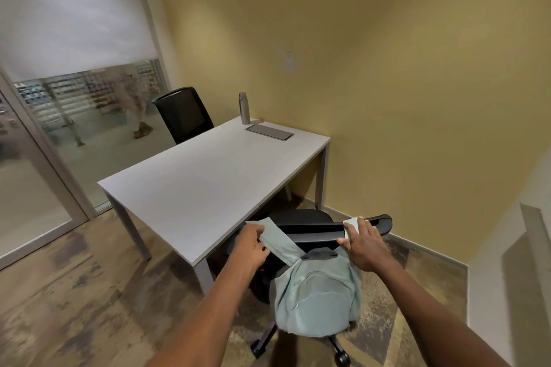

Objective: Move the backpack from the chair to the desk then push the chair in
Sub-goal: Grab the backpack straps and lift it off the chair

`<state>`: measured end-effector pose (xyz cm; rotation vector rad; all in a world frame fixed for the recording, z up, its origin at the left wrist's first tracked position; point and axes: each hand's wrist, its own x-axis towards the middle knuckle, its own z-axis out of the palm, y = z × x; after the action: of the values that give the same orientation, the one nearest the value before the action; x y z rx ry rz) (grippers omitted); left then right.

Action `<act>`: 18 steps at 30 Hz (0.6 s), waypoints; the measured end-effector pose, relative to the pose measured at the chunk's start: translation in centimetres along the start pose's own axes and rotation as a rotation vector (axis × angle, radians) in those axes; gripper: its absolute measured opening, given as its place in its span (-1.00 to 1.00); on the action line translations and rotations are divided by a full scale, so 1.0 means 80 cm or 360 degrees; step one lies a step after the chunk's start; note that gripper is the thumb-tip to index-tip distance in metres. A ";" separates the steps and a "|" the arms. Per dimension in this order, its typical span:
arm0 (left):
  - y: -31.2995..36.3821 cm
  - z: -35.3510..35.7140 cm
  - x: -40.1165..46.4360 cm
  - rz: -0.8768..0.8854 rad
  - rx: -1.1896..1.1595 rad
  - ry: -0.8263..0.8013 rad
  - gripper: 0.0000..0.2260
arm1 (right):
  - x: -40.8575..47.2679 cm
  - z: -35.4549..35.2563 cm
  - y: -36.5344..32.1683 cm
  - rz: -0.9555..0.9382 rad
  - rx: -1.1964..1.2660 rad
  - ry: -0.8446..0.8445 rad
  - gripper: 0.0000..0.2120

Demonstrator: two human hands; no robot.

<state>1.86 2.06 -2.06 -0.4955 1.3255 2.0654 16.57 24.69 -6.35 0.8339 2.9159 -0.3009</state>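
Behind the desk (208, 182), my left grip (252, 244) and right grip (362, 244) each clasp a strap of the backpack (316, 292) hanging on the chair (325, 232).

You have a metal bottle (244, 108) standing upright at the far edge, a grey cable hatch (269, 132) just right of it, a second black chair (183, 114) at the far left, a glass wall (74, 74) on your left, a yellow wall (387, 68) far and right, a wall plate (289, 61) above the bottle.
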 end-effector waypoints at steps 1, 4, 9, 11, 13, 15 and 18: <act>0.005 -0.004 0.000 -0.0022 -0.0024 -0.0039 -0.87 | 0.001 0.000 -0.001 0.0003 0.0005 -0.0001 -0.40; 0.019 -0.005 -0.003 -0.0033 -0.0053 -0.0103 -0.82 | 0.001 0.000 -0.003 0.0002 0.0015 -0.0006 -0.39; 0.040 -0.011 0.013 -0.0025 -0.0115 -0.0010 -0.72 | 0.001 0.000 -0.007 -0.0002 -0.0001 0.0013 -0.40; 0.046 -0.014 0.016 -0.0019 -0.0164 -0.0031 -0.69 | 0.002 0.002 -0.007 -0.0008 0.0004 0.0018 -0.40; 0.046 -0.013 0.013 0.0033 -0.0229 0.0003 -0.74 | 0.003 0.003 -0.007 -0.0012 0.0009 0.0020 -0.40; 0.046 -0.013 0.008 0.0021 -0.0317 0.0024 -0.85 | 0.005 0.004 -0.006 -0.0015 0.0000 0.0032 -0.40; 0.050 -0.009 0.009 -0.0044 -0.0092 0.0201 -0.93 | 0.005 0.004 -0.005 -0.0016 -0.0012 0.0027 -0.39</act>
<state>-1.38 0.41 -0.12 -0.6758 1.3252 2.0839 16.06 24.52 -6.65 0.8252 2.9360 -0.2849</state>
